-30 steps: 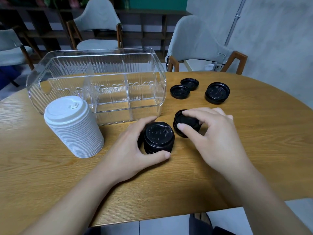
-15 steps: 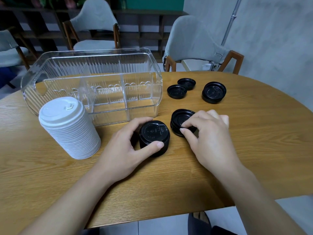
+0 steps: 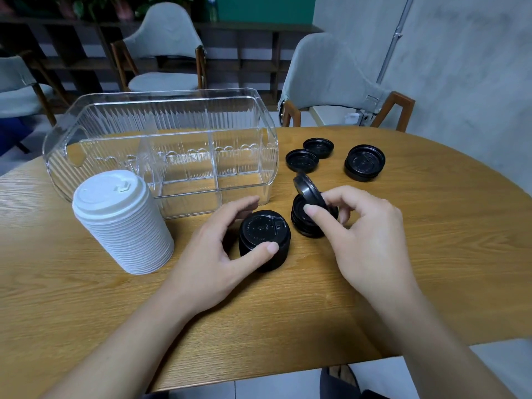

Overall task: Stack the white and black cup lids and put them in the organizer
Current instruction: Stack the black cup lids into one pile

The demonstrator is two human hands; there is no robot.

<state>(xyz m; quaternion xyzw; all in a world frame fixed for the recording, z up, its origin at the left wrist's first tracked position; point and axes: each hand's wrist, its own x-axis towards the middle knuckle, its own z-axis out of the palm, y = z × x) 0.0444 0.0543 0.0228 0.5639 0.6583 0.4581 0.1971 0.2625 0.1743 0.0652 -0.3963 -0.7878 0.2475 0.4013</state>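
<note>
Black lids: you are mid-way through gathering them; the white lid stack (image 3: 122,223) stands finished just left of the organizer's front wall.
Organizer: the clear organizer (image 3: 161,145) sits at the back of the table (image 3: 431,254), and no lids are in it yet.
Left hand: your left hand (image 3: 213,254) curls round the tall black stack (image 3: 264,240) in front of the organizer's right end, thumb on its near rim.
Right hand: your right hand (image 3: 365,234) pinches one tilted black lid (image 3: 306,188) above the short black pile (image 3: 308,223), just right of the tall stack.
Step in hand: you seem to be peeling that lid off its pile to move it across.
Next move: turn it dome-up, line up its rim with the stack your left hand steadies, and press gently so it nests.
Left to do: two single black lids (image 3: 302,160) and a small pile (image 3: 364,162) wait to the right of the organizer.
Hard to make out: how many lids the short pile holds, and where your right fingertips grip behind the tilted lid.
Hidden: the white stack covers part of the organizer's left compartment; ribbed walls blur the dividers.
</note>
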